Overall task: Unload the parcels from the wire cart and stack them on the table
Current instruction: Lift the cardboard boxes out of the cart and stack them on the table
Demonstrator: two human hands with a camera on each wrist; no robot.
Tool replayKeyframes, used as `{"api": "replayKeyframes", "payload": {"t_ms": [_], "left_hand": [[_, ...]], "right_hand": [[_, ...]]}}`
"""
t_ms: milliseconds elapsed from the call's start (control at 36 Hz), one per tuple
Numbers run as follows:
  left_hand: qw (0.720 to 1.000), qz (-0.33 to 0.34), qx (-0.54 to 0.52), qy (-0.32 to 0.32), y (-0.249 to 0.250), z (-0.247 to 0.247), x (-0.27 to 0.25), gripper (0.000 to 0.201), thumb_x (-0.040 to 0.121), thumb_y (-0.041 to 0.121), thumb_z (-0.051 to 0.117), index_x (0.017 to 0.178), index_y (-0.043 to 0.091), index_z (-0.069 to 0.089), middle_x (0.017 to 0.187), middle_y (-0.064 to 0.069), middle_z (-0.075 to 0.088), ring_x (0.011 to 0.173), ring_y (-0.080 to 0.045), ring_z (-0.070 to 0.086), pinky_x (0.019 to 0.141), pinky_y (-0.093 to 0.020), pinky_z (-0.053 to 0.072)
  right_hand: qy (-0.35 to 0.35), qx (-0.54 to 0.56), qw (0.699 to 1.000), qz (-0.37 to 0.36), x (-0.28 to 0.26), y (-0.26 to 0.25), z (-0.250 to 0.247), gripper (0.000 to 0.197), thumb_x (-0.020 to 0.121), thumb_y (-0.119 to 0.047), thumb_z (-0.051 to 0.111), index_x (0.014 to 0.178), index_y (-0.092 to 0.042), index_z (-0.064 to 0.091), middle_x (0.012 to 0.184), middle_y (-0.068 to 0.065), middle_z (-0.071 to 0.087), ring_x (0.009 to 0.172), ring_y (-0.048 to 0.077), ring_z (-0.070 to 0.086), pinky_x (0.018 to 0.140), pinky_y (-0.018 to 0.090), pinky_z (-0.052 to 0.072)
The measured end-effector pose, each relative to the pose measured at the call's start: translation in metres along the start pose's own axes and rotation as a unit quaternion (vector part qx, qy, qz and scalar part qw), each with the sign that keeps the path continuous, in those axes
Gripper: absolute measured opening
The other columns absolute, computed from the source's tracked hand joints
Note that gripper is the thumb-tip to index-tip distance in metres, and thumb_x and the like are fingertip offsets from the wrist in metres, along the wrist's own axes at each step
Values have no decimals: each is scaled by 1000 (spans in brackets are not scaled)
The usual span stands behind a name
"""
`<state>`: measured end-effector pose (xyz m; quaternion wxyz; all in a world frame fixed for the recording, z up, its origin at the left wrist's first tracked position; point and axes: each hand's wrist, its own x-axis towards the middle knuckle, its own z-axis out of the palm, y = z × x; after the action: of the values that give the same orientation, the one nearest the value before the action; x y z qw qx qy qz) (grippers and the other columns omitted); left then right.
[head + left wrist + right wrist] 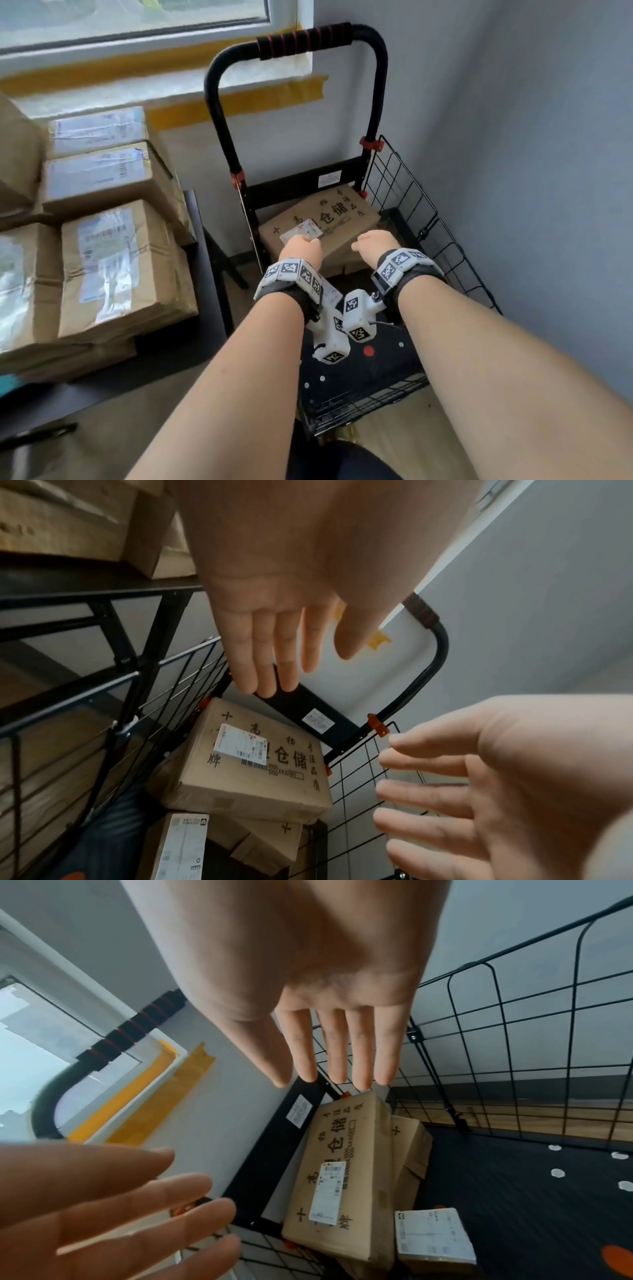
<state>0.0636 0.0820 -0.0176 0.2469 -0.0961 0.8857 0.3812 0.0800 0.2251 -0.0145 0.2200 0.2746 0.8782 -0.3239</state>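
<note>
Top parcel (322, 226) w/ printed characters lying flat at handle end of wire cart (424, 219), on 2 smaller boxes underneath. Both hands spread, empty, just above it: left hand (301, 251), right hand (375, 244). Risk: uneven grab tipping it vs wire side; stack on counter (202, 240) already leaning-prone, could topple.

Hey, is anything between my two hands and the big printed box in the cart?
Nothing: both wrist views show only air between left hand, right hand and printed box.
</note>
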Motion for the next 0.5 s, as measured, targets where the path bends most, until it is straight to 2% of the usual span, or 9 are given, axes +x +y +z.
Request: {"api": "replayKeyframes", "payload": {"t_ms": [56, 111, 167, 222, 278, 361, 500], "left_hand": [[1000, -4, 8, -2, -5, 8, 14, 26, 95, 24, 43, 91, 9, 63, 88, -7, 59, 77, -23, 53, 68, -26, 37], [1000, -14, 14, -11, -11, 18, 25, 26, 95, 24, 44, 79, 12, 61, 84, -5, 58, 75, -23, 54, 67, -26, 38], [999, -26, 20, -26, -18, 31, 35, 25, 93, 23, 45, 73, 16, 57, 81, -4, 58, 73, -22, 54, 68, -26, 40], [998, -40, 21, -39, -25, 43, 42, 21, 92, 24, 47, 77, 17, 59, 76, -2, 58, 74, -23, 55, 69, -26, 41], [997, -55, 29, -50, -32, 54, 50, 20, 92, 27, 47, 84, 15, 62, 79, -4, 60, 75, -23, 55, 66, -26, 40], [995, -74, 36, -49, -42, 68, 63, 29, 95, 30, 47, 108, 11, 63, 102, -8, 66, 87, -24, 59, 70, -27, 39], [992, -120, 18, -24, -53, 95, 87, 36, 97, 33, 44, 120, 10, 59, 118, -11, 62, 107, -29, 58, 77, -28, 38]], "right_hand": [[15, -8, 1000, 17, 11, 3, 4, 38, 98, -23, 46, 130, -5, 57, 135, 11, 55, 124, 27, 51, 103, 32, 40], [19, 1, 999, 26, 18, 7, 9, 37, 98, -17, 45, 131, -4, 55, 136, 11, 54, 124, 26, 51, 104, 33, 40], [-15, -23, 999, 19, 27, 15, 17, 39, 97, -10, 43, 134, -4, 52, 136, 12, 53, 126, 26, 50, 104, 33, 41], [-31, -28, 997, 60, 37, 23, 25, 38, 97, -16, 46, 132, -5, 54, 134, 12, 55, 124, 27, 51, 101, 32, 42], [-29, -32, 997, 57, 52, 33, 38, 38, 96, -24, 48, 129, -7, 57, 133, 12, 56, 123, 27, 52, 101, 33, 42], [-63, -9, 995, 75, 70, 42, 51, 39, 100, -25, 41, 131, -6, 55, 138, 10, 52, 129, 25, 47, 107, 33, 38], [-106, -37, 992, 52, 110, 62, 67, 38, 93, -23, 55, 128, -7, 59, 131, 12, 58, 122, 27, 54, 98, 31, 43]]}}
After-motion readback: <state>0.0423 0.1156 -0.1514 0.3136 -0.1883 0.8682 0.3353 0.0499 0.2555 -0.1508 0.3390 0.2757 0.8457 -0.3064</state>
